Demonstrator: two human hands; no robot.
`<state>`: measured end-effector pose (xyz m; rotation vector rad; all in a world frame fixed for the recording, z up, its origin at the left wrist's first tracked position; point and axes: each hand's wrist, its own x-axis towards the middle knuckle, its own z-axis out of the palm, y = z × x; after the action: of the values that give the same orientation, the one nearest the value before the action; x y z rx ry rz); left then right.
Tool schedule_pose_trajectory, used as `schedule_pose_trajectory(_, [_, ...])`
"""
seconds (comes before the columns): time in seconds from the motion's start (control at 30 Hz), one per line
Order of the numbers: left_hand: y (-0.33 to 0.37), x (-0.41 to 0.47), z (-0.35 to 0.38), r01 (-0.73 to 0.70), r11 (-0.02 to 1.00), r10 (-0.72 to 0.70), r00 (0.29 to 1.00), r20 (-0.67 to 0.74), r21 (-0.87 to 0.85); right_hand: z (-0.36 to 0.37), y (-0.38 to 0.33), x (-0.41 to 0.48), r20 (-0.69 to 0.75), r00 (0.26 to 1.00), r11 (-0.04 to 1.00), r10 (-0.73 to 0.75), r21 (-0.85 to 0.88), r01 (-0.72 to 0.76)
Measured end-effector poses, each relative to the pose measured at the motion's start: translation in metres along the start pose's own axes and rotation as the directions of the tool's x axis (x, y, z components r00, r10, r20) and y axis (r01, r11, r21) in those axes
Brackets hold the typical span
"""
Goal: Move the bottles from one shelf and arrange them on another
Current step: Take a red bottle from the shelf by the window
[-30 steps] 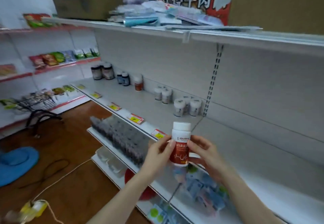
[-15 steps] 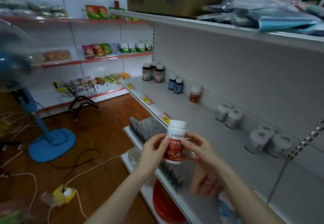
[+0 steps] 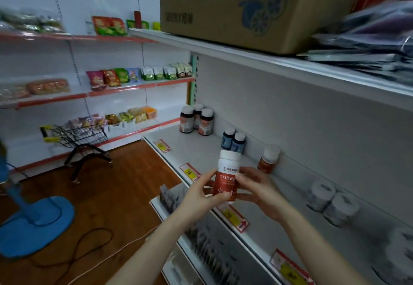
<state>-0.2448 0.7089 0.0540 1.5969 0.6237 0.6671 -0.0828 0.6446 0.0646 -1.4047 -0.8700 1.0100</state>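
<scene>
I hold a white-capped bottle with a red label [image 3: 226,176] upright in front of the grey shelf [image 3: 201,148]. My left hand [image 3: 201,195] grips its left side and my right hand [image 3: 257,187] grips its right side. On the shelf behind stand three dark bottles [image 3: 196,120] at the far end, two blue bottles [image 3: 233,140], one matching red bottle [image 3: 269,159], and blurred white bottles [image 3: 330,202] to the right.
A cardboard box [image 3: 241,7] and dark packets [image 3: 371,45] sit on the top shelf. Snack shelves [image 3: 111,83] line the far wall. A small shopping cart [image 3: 76,137], a blue fan base [image 3: 35,224] and cables lie on the wooden floor. Lower shelves hold dark packets [image 3: 210,246].
The view has swung left along the shelf, toward the dark and blue bottles. Both hands still hold the red-label bottle, carried left with it.
</scene>
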Motion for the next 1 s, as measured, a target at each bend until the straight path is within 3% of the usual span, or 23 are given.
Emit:
schedule_pose_trajectory(0.17, [-0.008, 0.067, -0.022, -0.014, 1.0, 0.012, 0.993, 0.115, 0.023, 0.0, -0.006, 0.034, -0.08, 0.997, 0.999, -0.003, -0.04, 0.0])
schedule_pose_trajectory(0.37, [-0.021, 0.132, -0.033, -0.004, 1.0, -0.003, 0.953, 0.302, 0.025, 0.005, -0.003, 0.055, -0.296, 0.955, 0.985, -0.016, -0.167, -0.035])
schedule_pose_trajectory(0.5, [-0.04, 0.152, -0.004, -0.002, 0.996, -0.036, 0.899, 0.436, 0.086, -0.008, 0.013, 0.047, -0.501, 0.865, 0.97, -0.031, -0.223, -0.094])
schedule_pose_trajectory(0.63, [-0.06, 0.162, 0.035, -0.106, 0.984, 0.01, 0.838, 0.546, 0.144, -0.032, 0.039, 0.037, -0.639, 0.768, 0.946, -0.039, -0.271, -0.178])
schedule_pose_trajectory(0.8, [-0.081, 0.173, 0.066, -0.187, 0.965, 0.049, 0.818, 0.573, 0.185, -0.048, 0.071, 0.042, -0.748, 0.663, 0.935, -0.036, -0.259, -0.242])
schedule_pose_trajectory(1.0, [-0.086, 0.186, 0.084, -0.184, 0.957, 0.026, 0.826, 0.563, 0.226, -0.06, 0.087, 0.054, -0.796, 0.604, 0.945, -0.025, -0.217, -0.247])
